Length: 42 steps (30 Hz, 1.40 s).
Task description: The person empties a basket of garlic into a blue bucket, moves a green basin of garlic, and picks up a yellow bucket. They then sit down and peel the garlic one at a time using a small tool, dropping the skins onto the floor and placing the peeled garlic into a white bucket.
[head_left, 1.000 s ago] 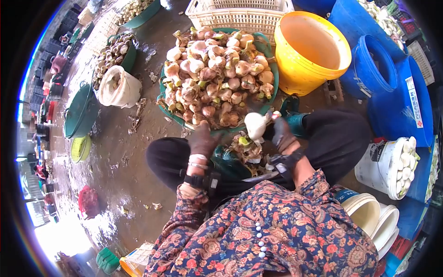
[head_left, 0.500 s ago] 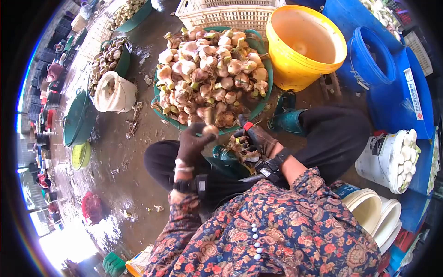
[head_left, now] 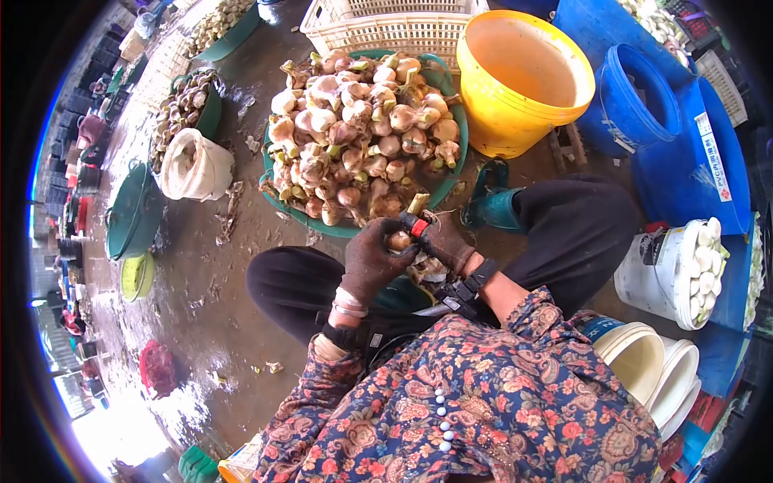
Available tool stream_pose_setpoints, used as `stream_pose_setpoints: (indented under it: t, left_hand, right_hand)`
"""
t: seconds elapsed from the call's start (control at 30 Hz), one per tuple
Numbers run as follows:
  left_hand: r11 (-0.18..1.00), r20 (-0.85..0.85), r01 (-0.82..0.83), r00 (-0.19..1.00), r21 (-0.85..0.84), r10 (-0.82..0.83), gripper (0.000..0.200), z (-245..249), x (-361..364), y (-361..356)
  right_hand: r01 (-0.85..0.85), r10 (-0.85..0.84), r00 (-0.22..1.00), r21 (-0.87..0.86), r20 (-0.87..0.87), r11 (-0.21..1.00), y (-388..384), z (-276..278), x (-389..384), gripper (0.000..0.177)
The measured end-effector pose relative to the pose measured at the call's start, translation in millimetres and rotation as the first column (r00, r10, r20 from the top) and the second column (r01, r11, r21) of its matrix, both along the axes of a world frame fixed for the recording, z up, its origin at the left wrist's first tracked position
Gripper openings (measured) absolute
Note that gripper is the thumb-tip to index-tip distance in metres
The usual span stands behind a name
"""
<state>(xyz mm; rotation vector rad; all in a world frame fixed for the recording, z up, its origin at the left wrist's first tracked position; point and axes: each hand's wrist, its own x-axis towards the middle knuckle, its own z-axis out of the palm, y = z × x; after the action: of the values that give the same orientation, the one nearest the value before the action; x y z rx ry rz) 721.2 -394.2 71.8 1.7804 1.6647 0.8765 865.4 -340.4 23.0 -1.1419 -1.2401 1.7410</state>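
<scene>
My left hand, in a dark brown glove, is closed around a garlic bulb. The bulb's cut stalk points up and away from me. Against the bulb's neck presses my gloved right hand, its thumb side marked by a red band; its other fingers are mostly hidden. Loose papery skins show beneath the hands, between my knees. Just beyond them, a green tub is heaped with untrimmed garlic bulbs.
A yellow bucket and a cream crate stand behind the tub. Blue containers line the right, near a white bucket of peeled garlic. Leftward are a white pail and a green basin on the wet floor.
My left hand has brought the garlic bulb over to my right hand, and the two now meet at it. The loose skins are now more covered by the hands. The view has shifted slightly.
</scene>
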Motion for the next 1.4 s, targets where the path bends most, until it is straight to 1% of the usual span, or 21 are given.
stream_pose_setpoints:
  t: [0.17,0.23,0.33,0.37,0.4,0.47,0.53,0.57,0.6,0.67,0.73,0.8,0.87,0.93,1.0,1.1,1.13,1.17,1.2,1.33,1.4]
  left_hand:
    - [0.962,0.405,0.046,0.912,-0.268,0.069,0.039,0,-16,6]
    - [0.868,0.628,0.185,0.759,-0.46,0.171,0.042,9,-31,9]
    - [0.907,0.821,0.142,0.496,-0.396,0.281,0.043,-10,-18,6]
    - [0.929,0.86,0.096,0.421,-0.357,0.287,0.048,-13,-8,5]
    - [0.929,0.861,0.099,0.421,-0.357,0.286,0.048,-15,-2,5]
    - [0.951,0.644,0.01,0.738,-0.309,0.202,0.05,-23,6,2]
    - [0.971,0.613,0.028,0.78,-0.239,0.128,0.056,-30,3,5]
    - [0.984,0.245,-0.171,0.957,0.043,0.156,0.059,-19,4,6]
    - [0.901,-0.141,-0.221,0.946,0.373,0.29,0.061,-8,5,7]
    - [0.903,-0.163,-0.201,0.947,0.379,0.279,0.058,-5,2,10]
    - [0.991,-0.332,0.098,0.941,0.091,-0.063,0.046,-19,-5,9]
    - [0.999,-0.226,0.038,0.974,0.029,-0.031,0.033,-37,-9,8]
    - [0.996,0.232,-0.027,0.972,-0.083,0.045,0.027,-56,-16,5]
    - [0.977,0.264,-0.002,0.963,-0.212,0.06,0.024,-41,-21,5]
    - [0.941,0.292,0.021,0.953,-0.338,0.084,0.022,-33,-25,3]
    - [0.824,0.793,0.215,0.475,-0.524,0.38,0.028,-36,-30,-3]
    - [0.824,0.793,0.215,0.478,-0.523,0.379,0.028,-37,-33,-5]
    - [0.98,0.611,0.119,0.792,-0.161,0.004,0.031,-36,-35,-8]
    - [0.952,0.18,0.189,0.955,0.239,-0.235,0.036,-34,-37,-9]
    - [0.987,0.133,0.103,0.984,0.127,-0.119,0.029,-15,-33,-7]
    - [0.994,0.186,0.108,0.977,-0.001,-0.106,0.028,-20,-34,-6]
  right_hand:
    - [-0.103,0.093,0.992,0.106,0.089,0.989,0,4,10,0.022]
    - [-0.122,0.069,0.974,-0.24,-0.218,0.963,0,11,12,0.029]
    - [-0.092,-0.046,0.961,-0.475,-0.271,0.875,-7,20,12,0.039]
    - [-0.286,0.095,0.94,-0.602,-0.328,0.745,4,23,15,0.047]
    - [-0.284,0.093,0.94,-0.602,-0.327,0.746,1,23,13,0.047]
    - [-0.245,-0.066,0.91,-0.659,-0.41,0.711,-7,21,10,0.045]
    - [-0.312,-0.021,0.863,-0.566,-0.504,0.763,0,-5,16,0.05]
    - [-0.22,0.062,0.948,-0.501,-0.313,0.837,1,6,19,0.046]
    - [-0.145,0.114,0.988,-0.41,-0.1,0.9,3,13,20,0.042]
    - [-0.156,0.163,0.987,-0.34,-0.008,0.927,6,-6,18,0.033]
    - [-0.133,0.156,0.986,-0.292,0.059,0.947,3,-22,16,0.029]
    - [-0.141,0.166,0.983,-0.261,0.079,0.955,5,-17,16,0.028]
    - [-0.214,0.181,0.965,-0.178,-0.188,0.96,5,-16,15,0.027]
    - [-0.26,0.253,0.966,-0.253,-0.061,0.932,7,17,23,0.03]
    - [-0.393,0.391,0.917,0.015,0.078,0.919,6,23,25,0.03]
    - [-0.409,0.41,0.908,0.022,-0.091,0.912,11,30,30,0.033]
    - [-0.399,0.39,0.901,-0.006,-0.19,0.917,12,33,30,0.035]
    - [-0.399,0.39,0.897,-0.003,-0.21,0.917,11,33,30,0.036]
    - [-0.4,0.39,0.897,-0.003,-0.208,0.917,10,31,28,0.036]
    - [-0.32,0.228,0.946,0.537,0.232,0.781,1,22,16,0.044]
    - [-0.546,-0.081,0.761,0.704,0.643,0.455,-3,37,14,0.047]
